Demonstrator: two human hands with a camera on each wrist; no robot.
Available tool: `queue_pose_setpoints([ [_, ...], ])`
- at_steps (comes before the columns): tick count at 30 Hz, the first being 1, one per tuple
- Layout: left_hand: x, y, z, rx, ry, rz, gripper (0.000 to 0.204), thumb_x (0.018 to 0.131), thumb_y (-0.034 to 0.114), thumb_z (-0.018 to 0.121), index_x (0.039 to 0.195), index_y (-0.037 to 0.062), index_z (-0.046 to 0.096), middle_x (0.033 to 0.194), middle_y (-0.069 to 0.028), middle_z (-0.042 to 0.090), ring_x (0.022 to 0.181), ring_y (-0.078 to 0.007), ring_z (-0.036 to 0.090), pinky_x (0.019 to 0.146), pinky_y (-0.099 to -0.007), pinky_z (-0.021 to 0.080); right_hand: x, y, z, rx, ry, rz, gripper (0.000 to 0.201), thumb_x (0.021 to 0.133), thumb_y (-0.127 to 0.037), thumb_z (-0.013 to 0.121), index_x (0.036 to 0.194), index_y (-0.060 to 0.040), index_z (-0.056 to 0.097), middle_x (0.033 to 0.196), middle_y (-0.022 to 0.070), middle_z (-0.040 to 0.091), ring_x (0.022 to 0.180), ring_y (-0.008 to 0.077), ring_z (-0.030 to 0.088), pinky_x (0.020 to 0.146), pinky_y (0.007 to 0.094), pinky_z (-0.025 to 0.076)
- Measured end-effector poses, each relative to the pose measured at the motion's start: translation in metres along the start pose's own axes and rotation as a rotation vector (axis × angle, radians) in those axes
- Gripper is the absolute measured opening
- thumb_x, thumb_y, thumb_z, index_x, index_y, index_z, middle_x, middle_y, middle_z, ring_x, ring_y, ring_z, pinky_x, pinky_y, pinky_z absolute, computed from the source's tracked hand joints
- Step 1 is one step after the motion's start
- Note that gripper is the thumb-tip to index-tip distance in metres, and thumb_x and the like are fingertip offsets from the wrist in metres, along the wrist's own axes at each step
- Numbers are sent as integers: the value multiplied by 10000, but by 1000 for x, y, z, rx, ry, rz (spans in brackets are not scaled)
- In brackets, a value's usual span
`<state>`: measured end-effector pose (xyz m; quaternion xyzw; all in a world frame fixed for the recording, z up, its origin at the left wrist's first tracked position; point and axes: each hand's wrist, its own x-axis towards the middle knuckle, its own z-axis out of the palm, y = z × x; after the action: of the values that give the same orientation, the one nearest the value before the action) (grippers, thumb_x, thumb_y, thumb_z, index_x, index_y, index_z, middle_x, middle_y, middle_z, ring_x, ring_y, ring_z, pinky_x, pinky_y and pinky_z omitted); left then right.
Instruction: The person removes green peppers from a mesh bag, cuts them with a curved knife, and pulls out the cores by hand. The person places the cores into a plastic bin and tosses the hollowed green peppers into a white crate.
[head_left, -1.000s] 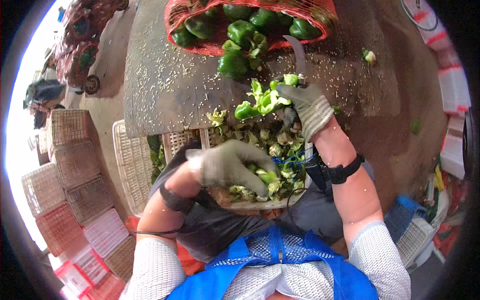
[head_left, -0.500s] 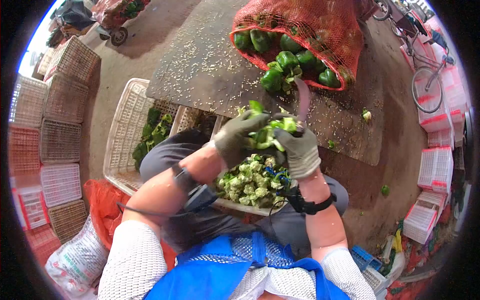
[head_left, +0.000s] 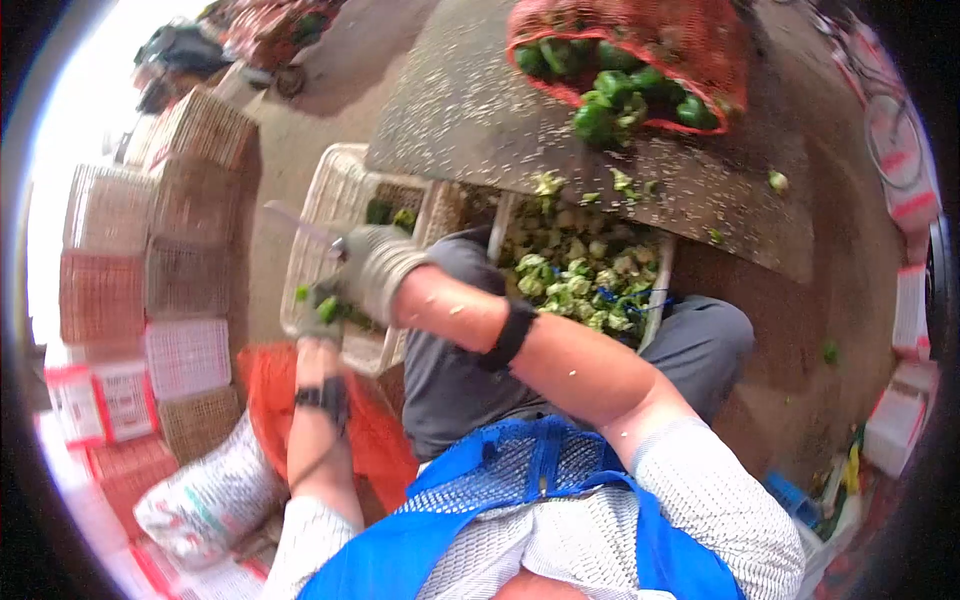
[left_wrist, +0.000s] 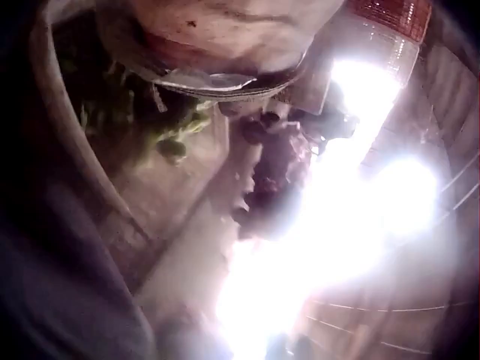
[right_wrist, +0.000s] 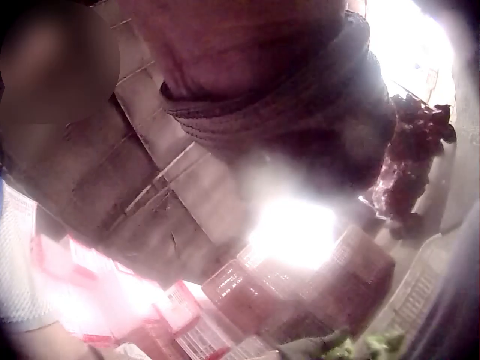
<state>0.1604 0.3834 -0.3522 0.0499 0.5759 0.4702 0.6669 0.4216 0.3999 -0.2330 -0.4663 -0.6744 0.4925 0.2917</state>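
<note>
Grey knit gloves cover both hands, which meet over the white plastic crate (head_left: 325, 200) at the person's left side. The right hand (head_left: 372, 268) reaches across the body and is closed round the handle of a knife (head_left: 300, 222); its blade points up and to the left, away from the body, with its long axis slanting over the crate's near rim. The left hand (head_left: 318, 318) sits just below and slightly left of the right, fingers curled round a green pepper piece (head_left: 328, 309). Only a small green patch shows past the glove, so its shape cannot be told. The two hands are almost touching, the pepper piece lying just under the knife hand, so the left hand has it and the right is next nearest, with the blade turned away from it.

Inside the crate beneath them lie a few dark green pepper halves (head_left: 390, 214). Behind the right forearm, over the lap, a second crate (head_left: 655, 295) holds a heap of pale cores and trimmings (head_left: 575, 270). Beyond that is a seed-strewn board (head_left: 470, 110), and at its far edge a red mesh sack (head_left: 690, 40) spills whole green peppers (head_left: 600, 110) onto it. Stacked baskets (head_left: 190, 200) stand well apart at the left, past the crate. Both wrist views are washed out by glare and add little, though the left wrist view shows blurred green scraps (left_wrist: 176, 139) below the glove cuff.
</note>
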Motion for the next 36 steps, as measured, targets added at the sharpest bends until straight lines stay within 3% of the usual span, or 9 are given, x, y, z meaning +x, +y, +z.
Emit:
queue_pose_setpoints([
  [2,47,0,-36,178,139,-109,501,903,431,652,1241,64,605,1147,-114,651,982,-218,614,796,-405,521,-18,-4,-28,72,-50,116,572,723,-271,859,1187,-49,609,1022,167,700,861,215,660,775,352,533],
  [5,51,21,-2,896,516,557,668,848,398,730,1325,-28,535,1315,-194,574,1169,-291,551,1005,-429,421,-55,50,-55,299,174,132,403,791,-250,815,1070,-33,621,883,67,634,764,130,575,714,293,501],
  [12,-4,-4,265,1166,-348,1000,327,846,61,740,1158,21,653,1132,-88,679,1067,-185,608,926,-297,489,-133,134,-170,518,580,401,391,855,-235,749,1156,-9,644,769,14,633,611,113,548,530,294,458],
  [18,-3,-130,446,1769,-972,1620,768,689,386,832,1342,123,523,1427,-203,468,1282,-417,468,1047,-466,433,-169,134,-246,893,785,455,333,928,-138,665,1215,22,608,965,91,703,611,110,598,417,278,483],
  [23,68,-186,498,1837,-975,1331,404,859,305,687,1200,103,611,1144,-197,632,970,-340,640,837,-408,531,-184,133,-269,760,819,454,369,913,-168,682,1208,37,598,874,89,655,478,125,547,400,286,476],
  [25,91,-200,511,979,-920,166,246,918,225,630,1120,85,655,950,-100,696,807,-202,664,736,-311,538,-192,147,-270,734,860,431,371,904,-190,696,1186,34,607,811,65,640,478,124,545,404,286,467],
  [26,68,-192,507,585,-1032,-12,286,937,278,632,1136,72,643,937,-62,692,800,-127,653,675,-269,527,-193,154,-269,700,870,411,364,900,-198,700,1170,30,613,791,58,636,484,125,548,408,287,465],
  [28,28,-160,500,1097,-704,236,354,938,384,637,1115,77,635,930,-64,690,785,-130,654,632,-250,527,-198,155,-272,636,849,438,353,893,-220,707,1132,26,622,751,53,626,488,125,546,418,292,462],
  [36,-51,-160,425,347,-851,-306,750,819,717,577,1222,85,540,1019,-57,645,885,-184,643,713,-307,532,-185,136,-244,171,776,433,285,847,-181,724,1060,-5,654,755,92,649,682,167,613,647,330,515],
])
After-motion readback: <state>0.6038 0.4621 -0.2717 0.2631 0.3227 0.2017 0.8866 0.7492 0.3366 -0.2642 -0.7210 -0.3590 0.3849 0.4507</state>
